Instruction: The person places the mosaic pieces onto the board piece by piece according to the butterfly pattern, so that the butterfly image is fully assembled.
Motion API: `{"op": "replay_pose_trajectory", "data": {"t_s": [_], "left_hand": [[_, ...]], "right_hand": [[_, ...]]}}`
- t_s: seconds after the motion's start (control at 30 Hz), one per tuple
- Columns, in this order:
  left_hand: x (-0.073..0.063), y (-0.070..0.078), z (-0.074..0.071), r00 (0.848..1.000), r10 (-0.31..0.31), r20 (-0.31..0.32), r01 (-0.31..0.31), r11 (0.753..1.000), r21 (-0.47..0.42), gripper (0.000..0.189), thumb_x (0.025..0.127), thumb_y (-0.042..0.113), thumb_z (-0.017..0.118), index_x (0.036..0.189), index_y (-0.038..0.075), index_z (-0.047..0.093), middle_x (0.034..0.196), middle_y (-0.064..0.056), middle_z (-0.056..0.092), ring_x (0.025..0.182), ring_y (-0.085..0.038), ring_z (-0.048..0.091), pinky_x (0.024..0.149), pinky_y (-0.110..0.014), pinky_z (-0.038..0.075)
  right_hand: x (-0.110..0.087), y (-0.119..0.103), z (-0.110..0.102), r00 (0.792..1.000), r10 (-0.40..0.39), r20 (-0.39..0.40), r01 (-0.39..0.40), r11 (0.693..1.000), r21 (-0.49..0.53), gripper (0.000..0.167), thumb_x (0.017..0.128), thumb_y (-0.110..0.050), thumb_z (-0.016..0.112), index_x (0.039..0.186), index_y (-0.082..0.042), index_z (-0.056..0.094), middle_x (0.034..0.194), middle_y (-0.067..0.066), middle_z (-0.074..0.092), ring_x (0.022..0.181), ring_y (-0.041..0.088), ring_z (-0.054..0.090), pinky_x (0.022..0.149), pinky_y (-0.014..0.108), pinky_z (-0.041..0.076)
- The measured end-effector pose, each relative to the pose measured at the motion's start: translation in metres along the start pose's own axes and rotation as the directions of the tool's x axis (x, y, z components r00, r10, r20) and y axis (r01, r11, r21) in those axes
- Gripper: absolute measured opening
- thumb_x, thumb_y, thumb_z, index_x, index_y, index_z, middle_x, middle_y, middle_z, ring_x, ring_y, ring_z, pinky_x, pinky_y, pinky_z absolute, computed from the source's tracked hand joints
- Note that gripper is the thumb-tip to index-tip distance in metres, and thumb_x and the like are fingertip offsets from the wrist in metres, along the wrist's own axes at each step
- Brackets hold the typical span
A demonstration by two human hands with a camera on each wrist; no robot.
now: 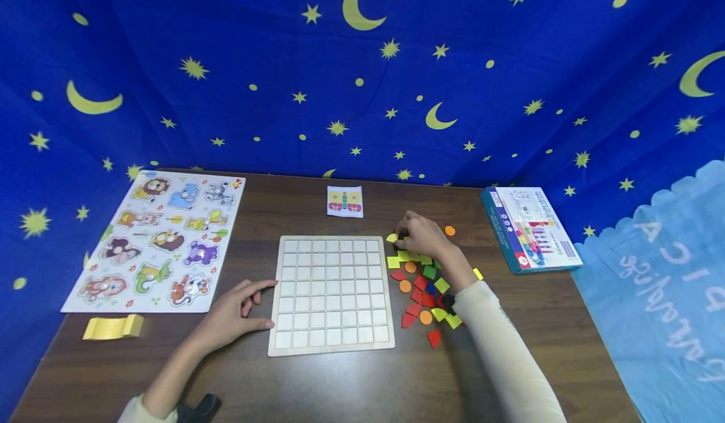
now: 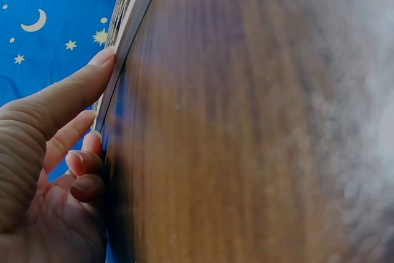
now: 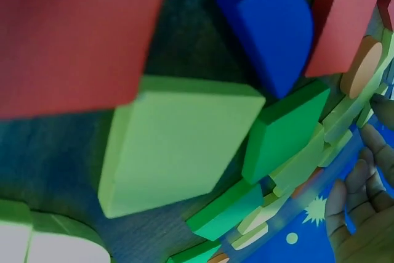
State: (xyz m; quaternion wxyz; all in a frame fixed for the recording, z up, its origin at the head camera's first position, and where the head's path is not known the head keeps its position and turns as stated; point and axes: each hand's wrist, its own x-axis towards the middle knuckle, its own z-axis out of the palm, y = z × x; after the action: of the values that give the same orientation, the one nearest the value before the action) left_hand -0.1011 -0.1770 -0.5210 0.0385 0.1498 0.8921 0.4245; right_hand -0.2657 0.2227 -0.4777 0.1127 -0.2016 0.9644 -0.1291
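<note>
A pale wooden grid board (image 1: pixel 331 292) lies on the table with bare squares. At its left edge, the thumb and index finger of my left hand (image 1: pixel 240 306) touch the rim; in the left wrist view this hand (image 2: pixel 43 146) has its thumb straight along the edge. To the right of the board, my right hand (image 1: pixel 425 234) reaches down over the far end of a spread of coloured tiles. Between its thumb and index fingertips it pinches a yellow rounded tile (image 1: pixel 391 238). The right wrist view shows part of this hand (image 3: pixel 363 207) at the far right.
Loose tiles lie right of the board, among them red tiles (image 1: pixel 421 282), orange discs (image 1: pixel 425 317) and a blue tile (image 3: pixel 271 35). A butterfly pattern card (image 1: pixel 345 201) sits behind the board. An animal puzzle (image 1: pixel 164 240) and yellow block (image 1: pixel 113 327) are left, a box (image 1: pixel 532 229) right.
</note>
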Motion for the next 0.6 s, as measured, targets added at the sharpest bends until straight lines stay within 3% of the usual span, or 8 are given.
{"op": "replay_pose_trajectory", "data": {"t_s": [0.3, 0.6], "left_hand": [[0.0, 0.001, 0.0, 0.999, -0.037, 0.004, 0.037, 0.999, 0.0, 0.074, 0.068, 0.027, 0.09, 0.134, 0.009, 0.06, 0.089, 0.003, 0.048, 0.065, -0.002, 0.038, 0.059, -0.023, 0.036], [0.001, 0.0, 0.001, 0.997, -0.077, 0.022, 0.077, 0.997, 0.007, 0.074, 0.068, 0.028, 0.09, 0.135, 0.012, 0.06, 0.088, 0.003, 0.046, 0.066, -0.003, 0.037, 0.06, -0.022, 0.035]], "right_hand": [[0.0, -0.003, -0.002, 0.998, -0.035, -0.051, 0.034, 0.999, -0.016, 0.027, 0.085, -0.028, 0.078, 0.101, -0.007, 0.074, 0.101, 0.006, 0.059, 0.082, 0.018, 0.056, 0.076, 0.038, 0.05], [0.001, -0.031, -0.006, 0.989, -0.124, -0.08, 0.126, 0.992, 0.016, 0.028, 0.084, -0.027, 0.077, 0.103, -0.007, 0.074, 0.101, 0.006, 0.059, 0.08, 0.018, 0.057, 0.073, 0.038, 0.05]]}}
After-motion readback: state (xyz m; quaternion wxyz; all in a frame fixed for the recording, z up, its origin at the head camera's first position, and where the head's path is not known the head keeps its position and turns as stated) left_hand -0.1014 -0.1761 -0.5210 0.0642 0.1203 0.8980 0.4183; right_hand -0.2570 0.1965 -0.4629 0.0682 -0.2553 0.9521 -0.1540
